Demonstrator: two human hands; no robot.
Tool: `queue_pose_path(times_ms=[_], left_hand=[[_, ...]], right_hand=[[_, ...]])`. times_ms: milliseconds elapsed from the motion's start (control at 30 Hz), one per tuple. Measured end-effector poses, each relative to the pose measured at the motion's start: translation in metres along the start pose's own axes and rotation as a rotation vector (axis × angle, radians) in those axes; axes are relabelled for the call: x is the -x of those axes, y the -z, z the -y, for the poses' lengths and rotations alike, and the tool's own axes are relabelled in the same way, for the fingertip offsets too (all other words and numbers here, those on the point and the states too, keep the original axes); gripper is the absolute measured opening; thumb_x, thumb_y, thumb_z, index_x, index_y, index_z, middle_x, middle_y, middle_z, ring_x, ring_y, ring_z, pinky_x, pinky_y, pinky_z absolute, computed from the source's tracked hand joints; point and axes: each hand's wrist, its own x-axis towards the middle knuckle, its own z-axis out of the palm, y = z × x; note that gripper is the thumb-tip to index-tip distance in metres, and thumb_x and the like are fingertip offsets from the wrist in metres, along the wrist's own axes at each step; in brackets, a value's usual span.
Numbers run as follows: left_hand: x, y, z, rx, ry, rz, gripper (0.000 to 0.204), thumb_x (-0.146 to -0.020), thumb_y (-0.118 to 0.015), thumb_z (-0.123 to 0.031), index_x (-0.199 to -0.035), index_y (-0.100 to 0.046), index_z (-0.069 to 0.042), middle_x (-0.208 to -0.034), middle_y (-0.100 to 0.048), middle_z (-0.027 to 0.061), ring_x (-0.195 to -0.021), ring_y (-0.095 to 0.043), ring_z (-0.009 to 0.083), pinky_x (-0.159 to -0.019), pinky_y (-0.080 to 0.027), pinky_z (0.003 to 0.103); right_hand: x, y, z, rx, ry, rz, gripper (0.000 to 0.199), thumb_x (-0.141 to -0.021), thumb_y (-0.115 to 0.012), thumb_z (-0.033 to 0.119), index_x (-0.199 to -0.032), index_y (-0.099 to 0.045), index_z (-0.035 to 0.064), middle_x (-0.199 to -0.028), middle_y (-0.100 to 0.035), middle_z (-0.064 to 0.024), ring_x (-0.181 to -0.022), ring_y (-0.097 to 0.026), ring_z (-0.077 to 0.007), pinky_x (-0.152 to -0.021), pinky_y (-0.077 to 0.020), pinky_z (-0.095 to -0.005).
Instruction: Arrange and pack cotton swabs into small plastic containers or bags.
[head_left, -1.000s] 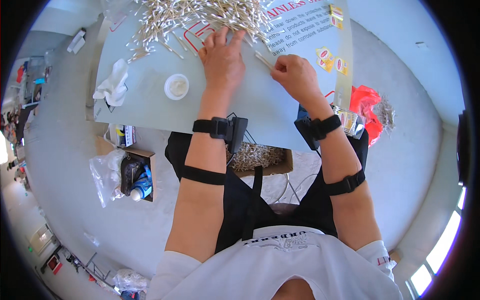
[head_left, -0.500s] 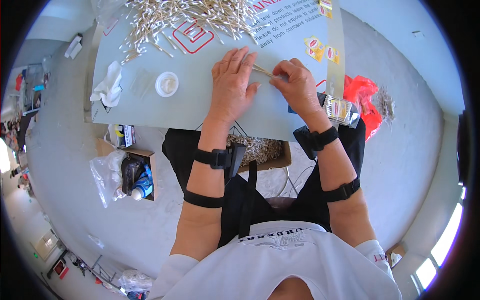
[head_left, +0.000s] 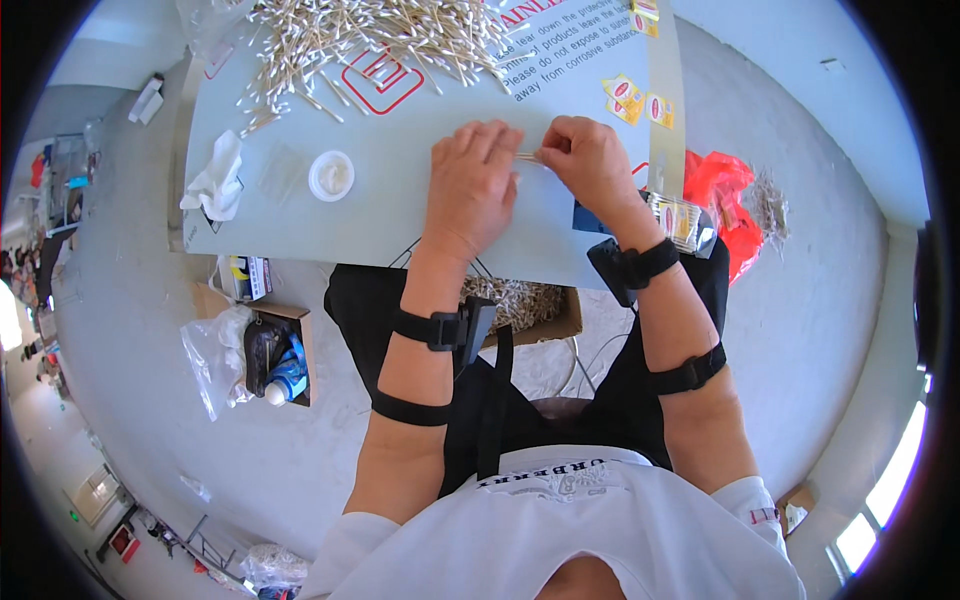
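My left hand (head_left: 470, 188) and my right hand (head_left: 588, 160) meet over the near edge of a pale grey table (head_left: 380, 205). Between their fingertips they pinch a thin wooden cotton swab (head_left: 527, 156), held level. At the far side of the table lies a big heap of the same cotton swabs (head_left: 370, 35), spread loosely across the top. A small round white dish (head_left: 331, 175) stands to the left of my left hand, apart from it.
A crumpled white cloth (head_left: 213, 180) lies at the table's left edge. A cardboard box of swabs (head_left: 520, 305) sits under the table by my lap. A red bag (head_left: 725, 195) lies on the floor at right; a box with bottles (head_left: 270, 360) at left.
Both hands have drawn back from the swab heap toward the table's near edge and come together on one swab. The view has tilted down.
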Motion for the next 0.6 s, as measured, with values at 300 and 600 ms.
queue_pose_path(times_ms=[300,600], left_hand=[[0.01,-0.01,-0.005,-0.143,-0.056,0.13,0.047,-0.081,-0.066,-0.018,-0.126,-0.056,-0.012,-0.132,-0.049,0.0056,-0.122,-0.044,0.0264,-0.101,-0.032,0.046],[0.013,-0.011,-0.005,-0.094,0.016,0.134,0.058,-0.083,-0.065,-0.021,-0.137,-0.045,-0.01,-0.139,-0.044,0.0072,-0.13,-0.04,0.027,-0.106,-0.029,0.046]], right_hand=[[-0.072,-0.023,0.013,0.19,0.196,-0.356,0.022,-0.078,-0.066,0.026,-0.076,-0.061,0.0038,-0.077,-0.066,-0.0122,-0.073,-0.062,-0.0372,-0.067,-0.0498,-0.0463],[-0.036,0.017,-0.007,-0.126,0.132,0.059,0.008,-0.072,-0.063,0.006,-0.075,-0.062,-0.002,-0.065,-0.059,-0.0104,-0.059,-0.057,-0.0187,-0.058,-0.0462,-0.0326]])
